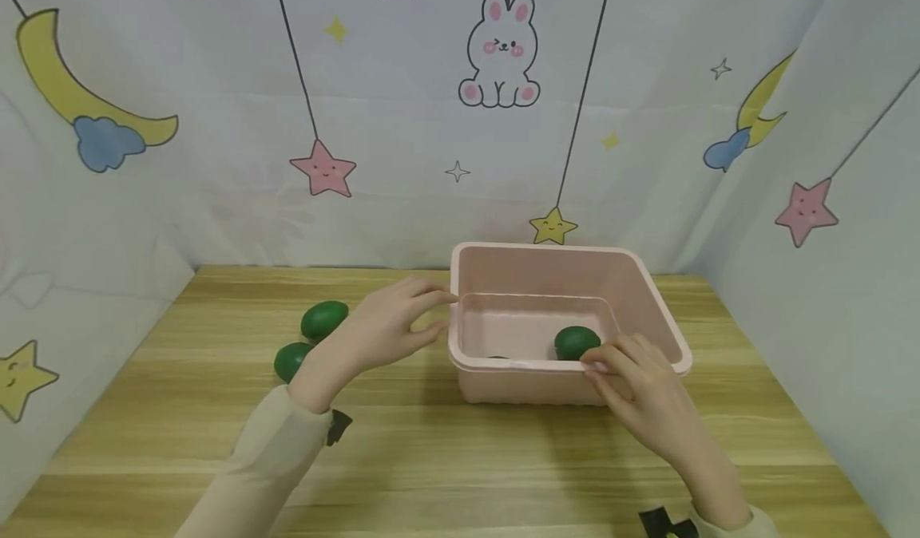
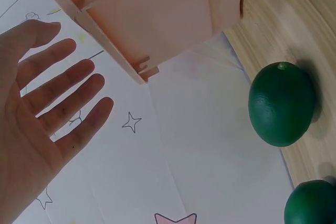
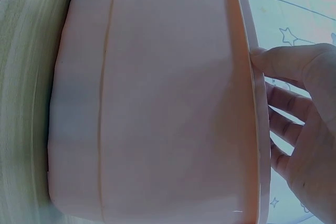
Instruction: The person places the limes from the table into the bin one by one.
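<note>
A pink plastic bin (image 1: pixel 535 386) sits on the wooden table, with a dark green oval fruit (image 1: pixel 577 342) inside and a sliver of another green thing (image 1: pixel 498 357) just showing over its front rim. My left hand (image 1: pixel 391 322) is at the bin's left rim, fingers loosely extended and palm empty; the left wrist view shows them spread apart. At the front rim, toward the right, my right hand (image 1: pixel 643 390) pinches the edge, thumb outside and fingers over the top. In the right wrist view, the thumb (image 3: pixel 283 61) presses right at the rim.
Two more green fruits (image 1: pixel 323 320) (image 1: pixel 290 361) lie on the table (image 1: pixel 446 474) behind and beside my left wrist. A white curtain (image 1: pixel 402 107) printed with stars, moons and a rabbit hangs at the back and both sides.
</note>
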Demonstrator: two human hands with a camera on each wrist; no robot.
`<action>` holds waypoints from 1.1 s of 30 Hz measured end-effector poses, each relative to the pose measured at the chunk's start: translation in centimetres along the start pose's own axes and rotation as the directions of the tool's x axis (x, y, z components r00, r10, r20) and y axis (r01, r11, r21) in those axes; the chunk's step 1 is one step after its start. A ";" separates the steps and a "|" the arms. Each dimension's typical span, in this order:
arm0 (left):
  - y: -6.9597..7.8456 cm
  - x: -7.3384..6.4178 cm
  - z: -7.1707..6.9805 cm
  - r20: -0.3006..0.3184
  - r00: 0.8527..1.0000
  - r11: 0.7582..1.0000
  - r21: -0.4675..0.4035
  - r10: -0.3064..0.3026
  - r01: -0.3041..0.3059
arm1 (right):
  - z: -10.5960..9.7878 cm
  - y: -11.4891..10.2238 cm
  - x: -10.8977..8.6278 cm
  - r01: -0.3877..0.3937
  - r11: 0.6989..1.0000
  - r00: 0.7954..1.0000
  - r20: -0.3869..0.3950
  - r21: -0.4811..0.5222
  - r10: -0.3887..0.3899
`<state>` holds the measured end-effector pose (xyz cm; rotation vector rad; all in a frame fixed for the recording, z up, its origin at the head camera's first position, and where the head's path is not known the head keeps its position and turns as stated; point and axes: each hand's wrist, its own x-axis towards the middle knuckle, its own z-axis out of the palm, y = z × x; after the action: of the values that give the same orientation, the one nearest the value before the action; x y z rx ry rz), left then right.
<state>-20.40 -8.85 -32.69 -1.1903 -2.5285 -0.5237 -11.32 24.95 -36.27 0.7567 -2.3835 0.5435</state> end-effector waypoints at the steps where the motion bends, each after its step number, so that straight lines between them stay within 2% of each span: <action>1: -0.1 -0.1 0.0 0.005 1.000 1.000 0.004 -0.017 0.017 | 0.0 0.0 0.0 -0.002 1.000 1.000 -0.001 0.002 0.002; 8: -1.3 -1.2 1.0 0.049 0.990 0.991 -0.016 -0.131 0.132 | 0.0 0.0 0.0 0.046 0.999 0.998 -0.049 0.008 -0.045; 13: -2.6 -2.1 2.3 0.046 0.981 0.981 -0.020 -0.191 0.192 | 0.0 0.1 0.0 0.036 0.999 0.999 -0.028 0.012 -0.035; 18: -3.8 -2.8 3.3 0.036 0.976 0.976 -0.026 -0.217 0.218 | 0.0 0.1 0.0 0.040 0.999 0.999 -0.027 0.006 -0.040; 26: -5.2 -3.4 4.4 0.057 0.966 0.965 -0.051 -0.253 0.256 | 0.1 0.1 0.0 0.049 0.999 0.998 -0.033 0.018 -0.048; 33: -6.9 -3.8 5.4 0.056 0.969 0.970 -0.008 -0.241 0.242 | 0.1 0.1 -0.1 0.052 0.998 0.998 -0.037 0.019 -0.051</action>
<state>-24.04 -13.13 -40.41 -0.9171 -2.7385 -0.5745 -11.38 25.00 -36.44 0.8082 -2.3219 0.5561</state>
